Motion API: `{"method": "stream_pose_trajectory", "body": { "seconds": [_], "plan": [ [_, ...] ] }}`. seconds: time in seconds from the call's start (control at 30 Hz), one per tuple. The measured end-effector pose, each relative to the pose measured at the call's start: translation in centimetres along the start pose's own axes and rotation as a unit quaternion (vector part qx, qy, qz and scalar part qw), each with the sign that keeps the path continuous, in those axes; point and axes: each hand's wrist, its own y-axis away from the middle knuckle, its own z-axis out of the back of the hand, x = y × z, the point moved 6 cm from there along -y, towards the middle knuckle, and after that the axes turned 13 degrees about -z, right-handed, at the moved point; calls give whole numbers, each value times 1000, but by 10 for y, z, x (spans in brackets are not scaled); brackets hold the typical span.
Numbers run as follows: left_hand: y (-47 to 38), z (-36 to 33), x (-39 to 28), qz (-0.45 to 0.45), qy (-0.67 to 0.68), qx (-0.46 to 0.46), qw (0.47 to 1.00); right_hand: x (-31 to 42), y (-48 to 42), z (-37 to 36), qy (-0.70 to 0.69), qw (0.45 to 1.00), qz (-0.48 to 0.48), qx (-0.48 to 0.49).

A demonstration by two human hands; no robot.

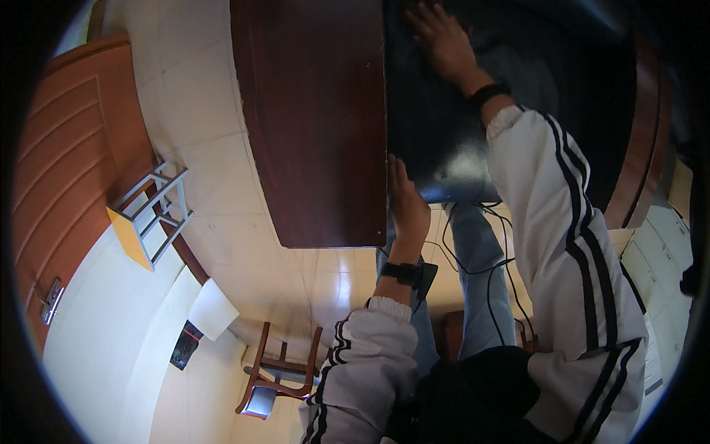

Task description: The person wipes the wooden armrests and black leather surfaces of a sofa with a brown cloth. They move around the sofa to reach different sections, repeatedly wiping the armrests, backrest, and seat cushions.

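Note:
My left hand lies along the side edge of a dark reddish-brown wooden panel, fingers stretched out beside the seat. Black smooth upholstery, like leather, covers the seat to the right of that panel. Farther up, the flat palm of my right hand is on the dark upholstery, with its fingertips near the panel's edge. I see nothing held in either hand. Each wrist wears a black band, the left one with a device on it. Part of the seat's far end is too dark to make out.
Black cables hang and loop by my legs. A wooden arm borders the seat at right. Left are a metal-framed stool, a brown door and a wooden chair. Pale cabinets stand at far right.

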Motion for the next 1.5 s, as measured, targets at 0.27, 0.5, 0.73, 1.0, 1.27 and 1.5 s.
{"method": "stream_pose_trajectory", "body": {
  "seconds": [0.27,0.5,0.73,1.0,1.27,1.5],
  "plan": [
    [14,19,-18,-27,101,-26,994,73,144,19,-92,990,17,107],
    [-16,43,-62,-148,24,-148,978,129,272,-2,-81,972,7,220],
    [-75,10,-68,-76,-132,15,988,78,332,-20,-261,929,25,261],
    [-122,-5,-52,-106,-285,118,945,-178,395,2,-9,884,-459,82],
    [-145,-5,-36,-151,-316,167,922,-245,427,21,-94,812,-540,-200],
    [-166,-11,-38,-101,-253,145,951,-115,344,9,-68,812,-579,9]
  ]
}}
